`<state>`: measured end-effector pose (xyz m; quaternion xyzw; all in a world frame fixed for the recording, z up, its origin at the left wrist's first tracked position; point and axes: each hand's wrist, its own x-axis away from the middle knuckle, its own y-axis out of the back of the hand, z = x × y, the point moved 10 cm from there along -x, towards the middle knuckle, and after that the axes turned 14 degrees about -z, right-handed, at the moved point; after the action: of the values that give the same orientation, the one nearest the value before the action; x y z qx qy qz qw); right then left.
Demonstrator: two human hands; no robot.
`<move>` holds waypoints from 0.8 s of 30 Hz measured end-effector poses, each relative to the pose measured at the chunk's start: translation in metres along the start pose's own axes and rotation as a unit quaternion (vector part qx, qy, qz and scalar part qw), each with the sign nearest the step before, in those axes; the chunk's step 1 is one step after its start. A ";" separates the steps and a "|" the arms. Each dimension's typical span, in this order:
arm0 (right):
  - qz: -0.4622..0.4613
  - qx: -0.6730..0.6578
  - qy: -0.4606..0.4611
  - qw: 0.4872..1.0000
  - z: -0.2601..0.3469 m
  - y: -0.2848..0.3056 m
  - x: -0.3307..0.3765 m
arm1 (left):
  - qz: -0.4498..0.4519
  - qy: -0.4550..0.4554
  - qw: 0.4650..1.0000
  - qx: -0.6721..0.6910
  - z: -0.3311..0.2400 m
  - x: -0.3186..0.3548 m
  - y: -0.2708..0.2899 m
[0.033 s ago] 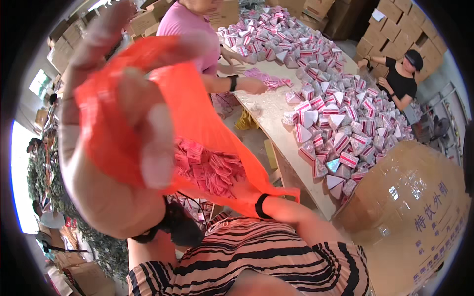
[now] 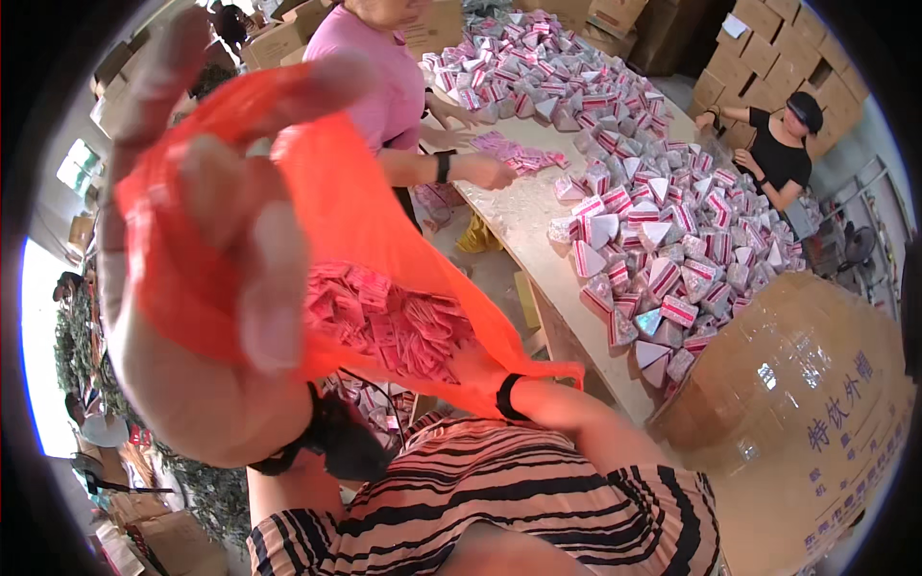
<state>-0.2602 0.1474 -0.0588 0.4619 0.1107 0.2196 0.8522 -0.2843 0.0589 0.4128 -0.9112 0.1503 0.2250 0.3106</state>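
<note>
Up close, left hand (image 2: 206, 278) raised, fingers clamped on the orange plastic bag (image 2: 327, 221); right hand (image 2: 475, 370) gripping the bag's lower edge. Inside the bag, pink packets (image 2: 384, 322). Right of the bag, counter (image 2: 523, 216) heaped with pink-striped wedge boxes (image 2: 663, 240).

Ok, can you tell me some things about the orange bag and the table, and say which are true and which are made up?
1. The left hand holds up an orange plastic bag. True.
2. The orange plastic bag is empty. False: small pink packets show through it.
3. The table carries a heap of pink-and-white wedge-shaped boxes. True.
4. The right hand rests on the big cardboard carton. False: it is at the bag's lower part, apart from the carton.
5. A person in a pink shirt reaches onto the table. True.
</note>
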 end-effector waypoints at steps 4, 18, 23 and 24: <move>-0.047 0.121 0.064 0.990 -0.023 0.032 -0.020 | 0.058 -0.005 0.998 -0.001 0.008 -0.036 -0.012; 0.076 -0.253 -0.011 0.964 -0.111 0.082 -0.096 | -0.118 -0.100 0.979 -0.133 0.048 -0.111 -0.010; 0.026 -0.280 0.047 0.958 -0.140 0.167 -0.111 | -0.055 -0.113 0.990 -0.061 0.051 -0.122 -0.026; 0.036 -0.298 0.054 0.952 -0.147 0.179 -0.116 | -0.020 -0.103 0.995 0.000 0.054 -0.124 -0.035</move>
<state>-0.4684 0.2859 0.0084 0.1782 0.0691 0.2975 0.9354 -0.3926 0.1369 0.4545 -0.8859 0.0999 0.3112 0.3291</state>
